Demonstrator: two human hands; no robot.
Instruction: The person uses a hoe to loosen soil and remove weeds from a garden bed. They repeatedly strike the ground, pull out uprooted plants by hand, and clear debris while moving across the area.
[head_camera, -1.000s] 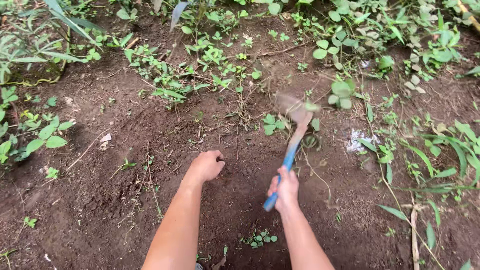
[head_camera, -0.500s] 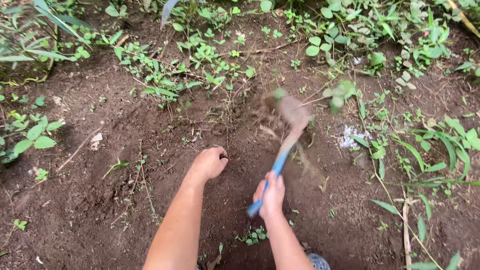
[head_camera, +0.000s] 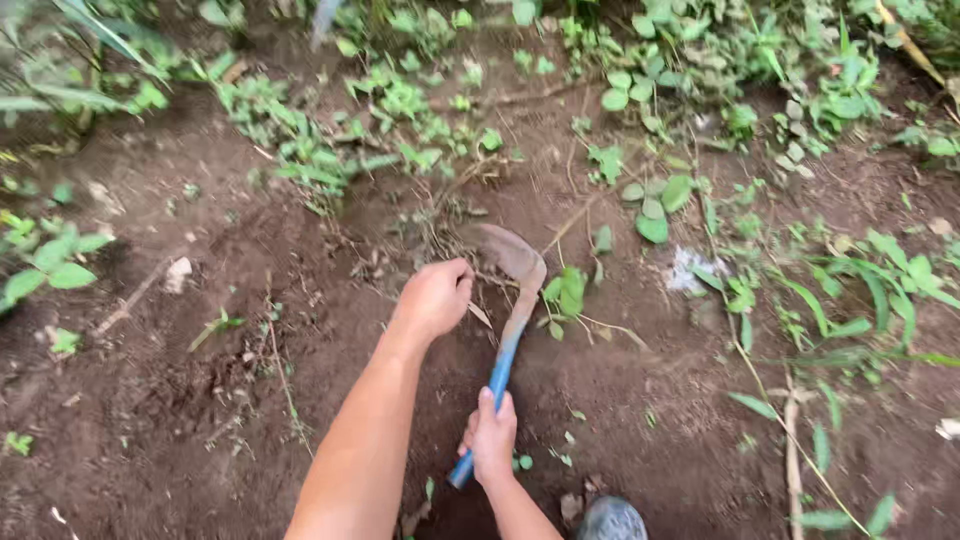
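My right hand (head_camera: 491, 440) grips the blue handle of a small hand hoe (head_camera: 505, 350). Its soil-caked curved blade (head_camera: 513, 255) rests on the dark earth just right of my left hand. My left hand (head_camera: 434, 297) is curled into a loose fist low over the soil, next to a tangle of dry roots and stems (head_camera: 440, 225); I cannot tell whether it holds any of them. A small green weed (head_camera: 567, 292) lies just right of the blade.
Bare dark soil (head_camera: 180, 400) spreads to the left and front. Low green weeds (head_camera: 400, 110) line the far side and the right (head_camera: 850, 300). A whitish patch (head_camera: 690, 268) lies on the ground right of the hoe. A grey shoe tip (head_camera: 610, 520) shows at the bottom edge.
The hoe has come down from its swing and its blade now rests on the soil. My right hand slid back toward me, my left hand moved forward to the roots.
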